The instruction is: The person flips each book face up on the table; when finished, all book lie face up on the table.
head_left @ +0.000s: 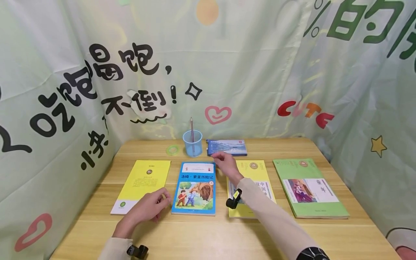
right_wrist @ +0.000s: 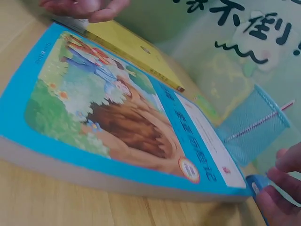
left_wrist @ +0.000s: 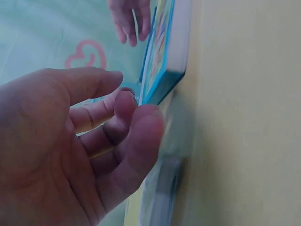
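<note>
A blue picture-cover book [head_left: 194,187] lies between my two hands on the table. My left hand [head_left: 147,207] is over the lower right part of a yellow book [head_left: 143,180], loosely curled; in the left wrist view the palm and fingers [left_wrist: 141,136] hold nothing. My right hand [head_left: 227,167] hovers between the blue book's upper right corner and a second yellow book [head_left: 255,173], partly covering the latter. Its fingertips are close to the flat blue box [head_left: 227,147]; contact cannot be told. In the right wrist view, the bent fingers [right_wrist: 287,176] show nothing between them.
A green book [head_left: 310,189] lies at the right. Behind the books stand a light blue mesh cup [head_left: 192,144] with pencils [head_left: 192,128] and a green tape ring [head_left: 172,150]. A printed curtain [head_left: 247,72] hangs around the wooden table [head_left: 195,238].
</note>
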Available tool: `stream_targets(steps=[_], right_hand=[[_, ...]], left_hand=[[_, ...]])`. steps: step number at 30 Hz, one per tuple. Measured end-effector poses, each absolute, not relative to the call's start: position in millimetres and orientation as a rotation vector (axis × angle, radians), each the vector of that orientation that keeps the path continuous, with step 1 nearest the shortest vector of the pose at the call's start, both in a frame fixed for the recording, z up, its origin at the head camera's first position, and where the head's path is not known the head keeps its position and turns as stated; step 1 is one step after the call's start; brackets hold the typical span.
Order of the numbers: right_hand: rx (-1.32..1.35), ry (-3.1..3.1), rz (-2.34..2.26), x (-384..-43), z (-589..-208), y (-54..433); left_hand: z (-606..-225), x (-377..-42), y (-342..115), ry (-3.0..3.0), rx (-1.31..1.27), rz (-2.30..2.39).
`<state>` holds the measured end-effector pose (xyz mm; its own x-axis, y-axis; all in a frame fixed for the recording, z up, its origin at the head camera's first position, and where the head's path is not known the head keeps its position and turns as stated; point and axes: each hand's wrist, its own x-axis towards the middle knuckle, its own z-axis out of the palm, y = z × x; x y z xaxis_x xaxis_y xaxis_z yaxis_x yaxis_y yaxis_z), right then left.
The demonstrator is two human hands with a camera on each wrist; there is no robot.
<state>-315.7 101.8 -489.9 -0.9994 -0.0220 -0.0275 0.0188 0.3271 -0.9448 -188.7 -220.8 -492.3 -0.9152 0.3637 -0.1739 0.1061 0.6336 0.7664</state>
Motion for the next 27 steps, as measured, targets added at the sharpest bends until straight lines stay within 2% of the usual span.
stream_targets(steps=[9, 19, 27], right_hand=[[-0.108, 2.343, -1.940, -305.9, -489.7, 76.0], [-0.154, 2.014, -2.068, -283.2, -503.1, 30.4], [-0.201, 1.852, -2.071, -264.9, -504.5, 2.4]], left_hand=[[-483.7, -202.5, -242.0, 2.762, 0.113, 1.154], [-485.0, -215.8, -280.7, 2.938, 0.050, 1.049], [-487.7, -222.1, -308.6, 2.950, -0.141, 1.044]])
